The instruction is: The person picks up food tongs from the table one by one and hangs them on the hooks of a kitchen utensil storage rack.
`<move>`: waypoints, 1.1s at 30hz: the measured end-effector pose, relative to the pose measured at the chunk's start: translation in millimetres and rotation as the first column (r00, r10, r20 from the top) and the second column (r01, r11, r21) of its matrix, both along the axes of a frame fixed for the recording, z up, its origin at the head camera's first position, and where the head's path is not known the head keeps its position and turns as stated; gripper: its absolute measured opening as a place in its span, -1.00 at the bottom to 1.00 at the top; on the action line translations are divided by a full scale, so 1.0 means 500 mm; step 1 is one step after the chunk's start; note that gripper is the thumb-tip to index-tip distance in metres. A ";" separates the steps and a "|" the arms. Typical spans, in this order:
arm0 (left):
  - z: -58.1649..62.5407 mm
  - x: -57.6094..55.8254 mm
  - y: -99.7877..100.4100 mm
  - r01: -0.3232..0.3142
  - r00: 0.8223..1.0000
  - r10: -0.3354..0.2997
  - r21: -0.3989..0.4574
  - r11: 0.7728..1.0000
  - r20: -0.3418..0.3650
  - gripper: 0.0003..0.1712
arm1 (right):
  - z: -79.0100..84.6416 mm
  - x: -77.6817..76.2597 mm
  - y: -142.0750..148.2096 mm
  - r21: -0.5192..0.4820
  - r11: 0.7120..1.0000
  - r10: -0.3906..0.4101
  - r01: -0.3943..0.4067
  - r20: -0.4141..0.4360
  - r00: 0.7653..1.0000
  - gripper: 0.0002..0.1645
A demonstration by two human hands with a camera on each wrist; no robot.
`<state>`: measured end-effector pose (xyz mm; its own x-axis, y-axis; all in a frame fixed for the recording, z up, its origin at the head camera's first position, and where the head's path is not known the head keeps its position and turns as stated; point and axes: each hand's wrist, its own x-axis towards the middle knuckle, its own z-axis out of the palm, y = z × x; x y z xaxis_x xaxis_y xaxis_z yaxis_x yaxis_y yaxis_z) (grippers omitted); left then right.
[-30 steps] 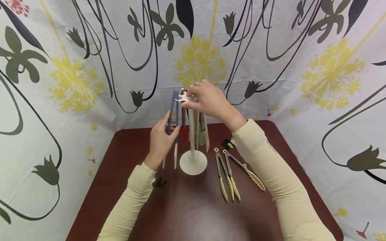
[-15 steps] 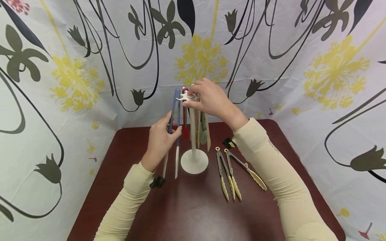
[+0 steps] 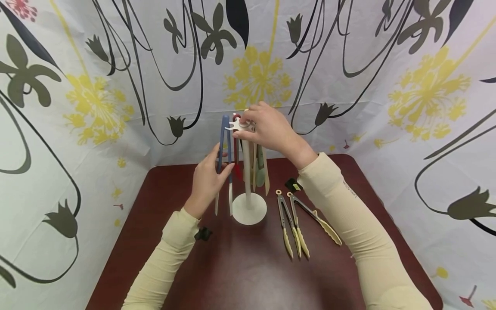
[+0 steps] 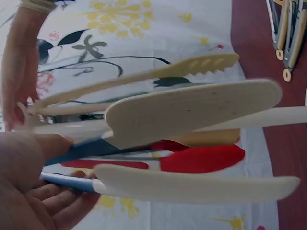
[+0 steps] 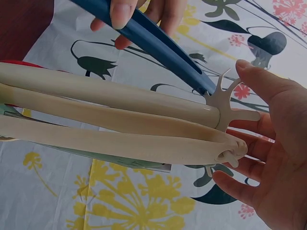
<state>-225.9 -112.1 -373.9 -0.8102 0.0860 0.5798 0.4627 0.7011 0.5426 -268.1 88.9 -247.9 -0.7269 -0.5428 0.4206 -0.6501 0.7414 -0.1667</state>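
Observation:
My left hand (image 3: 205,181) holds a pair of blue tongs (image 3: 226,122) with pale, broad tips (image 4: 192,112), thumb on one arm and fingers on the other. The tongs hang tip-down, their arms spread. Their joined top end meets a prong of the white hook head (image 5: 224,106) on a utensil stand (image 3: 246,172); whether the prong passes through it is hard to tell. My right hand (image 3: 269,129) grips that hook head from above. From the stand also hang a red-headed utensil (image 4: 204,159), wooden-coloured tongs (image 5: 120,143) and a green utensil (image 3: 261,174).
Two metal tongs with yellow tips (image 3: 288,228) lie on the dark red table (image 3: 248,275) right of the stand's round base (image 3: 249,217). A small black object (image 3: 292,185) is behind them, another black object (image 3: 203,234) near my left wrist. Patterned cloth (image 3: 174,64) surrounds the table.
The blue tongs' tips swung toward me and down, then back up and slightly right, nearer the pole. My right hand has stayed on the hook head.

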 end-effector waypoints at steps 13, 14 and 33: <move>-0.004 -0.014 -0.013 0.010 1.000 -0.010 0.001 1.000 -0.003 -0.26 | 0.000 0.001 -0.003 -0.003 1.000 -0.016 0.016 0.008 1.000 -0.48; -0.003 -0.014 -0.013 0.008 1.000 -0.008 -0.001 1.000 0.001 -0.27 | 0.000 0.001 -0.003 -0.003 1.000 -0.018 0.018 0.010 1.000 -0.48; 0.067 -0.026 -0.038 0.049 0.992 -0.050 -0.006 0.999 -0.116 -0.20 | -0.016 0.002 -0.002 -0.041 0.999 -0.014 0.011 -0.066 0.998 -0.51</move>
